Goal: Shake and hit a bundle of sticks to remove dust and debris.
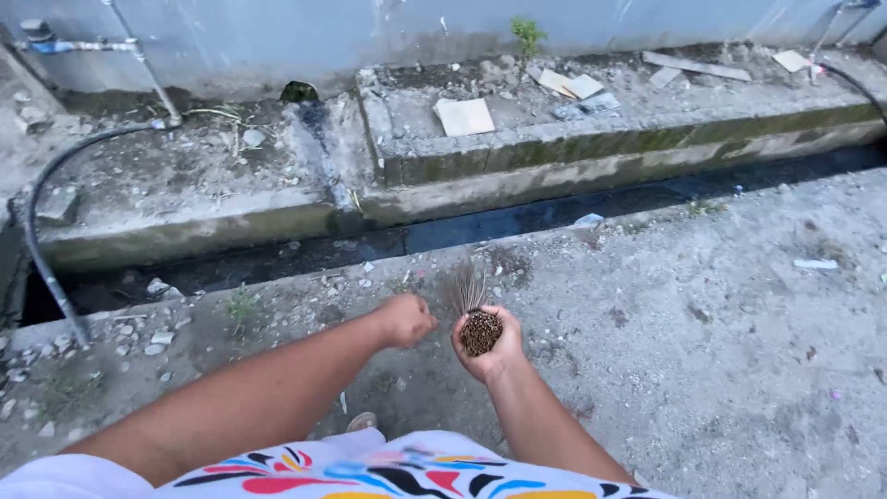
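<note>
My right hand [488, 349] grips a bundle of thin brown broom sticks [473, 310] near its cut end, with the bristle tips fanned out and pointing away toward the drain. My left hand [407, 320] is closed in a fist just left of the bundle, a short gap from it, with nothing seen in it. Both arms reach forward over rough concrete ground [702, 342]. A white garment with a colourful pattern [388, 471] fills the bottom edge.
A narrow open drain with dark water [517, 222] runs across in front of the hands. Beyond it lies a raised concrete ledge [554, 152] with scraps of cardboard [464, 116]. A black hose [42, 249] and a metal pipe [148, 79] stand at the left. Pebbles and litter dot the ground.
</note>
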